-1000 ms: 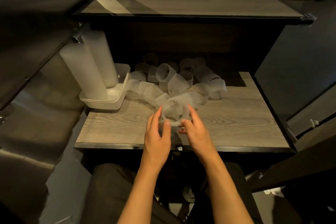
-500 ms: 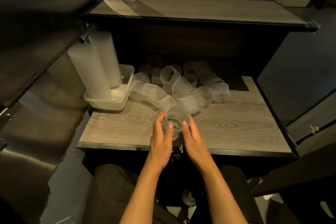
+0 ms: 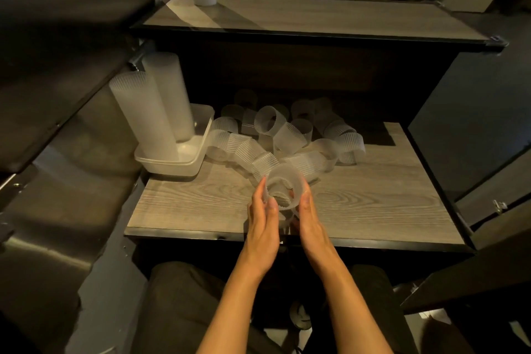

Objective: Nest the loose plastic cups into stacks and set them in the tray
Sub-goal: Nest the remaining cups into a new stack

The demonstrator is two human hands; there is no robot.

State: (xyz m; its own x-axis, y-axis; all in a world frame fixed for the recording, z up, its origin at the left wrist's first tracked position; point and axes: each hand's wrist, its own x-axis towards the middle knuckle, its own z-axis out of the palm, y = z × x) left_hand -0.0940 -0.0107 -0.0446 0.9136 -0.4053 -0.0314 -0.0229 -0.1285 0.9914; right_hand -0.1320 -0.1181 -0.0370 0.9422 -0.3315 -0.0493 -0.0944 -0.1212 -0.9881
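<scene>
Both hands meet over the near edge of the wood-grain table (image 3: 373, 204), cradling a clear ribbed plastic cup (image 3: 283, 185) with its open mouth facing the camera. The left hand (image 3: 263, 221) touches its left side, the right hand (image 3: 309, 218) its right side, fingers mostly straight. Beyond lies a pile of loose cups (image 3: 290, 135), tipped on their sides. At the table's far left corner a white tray (image 3: 172, 164) holds two tall cup stacks (image 3: 152, 112), leaning slightly left.
</scene>
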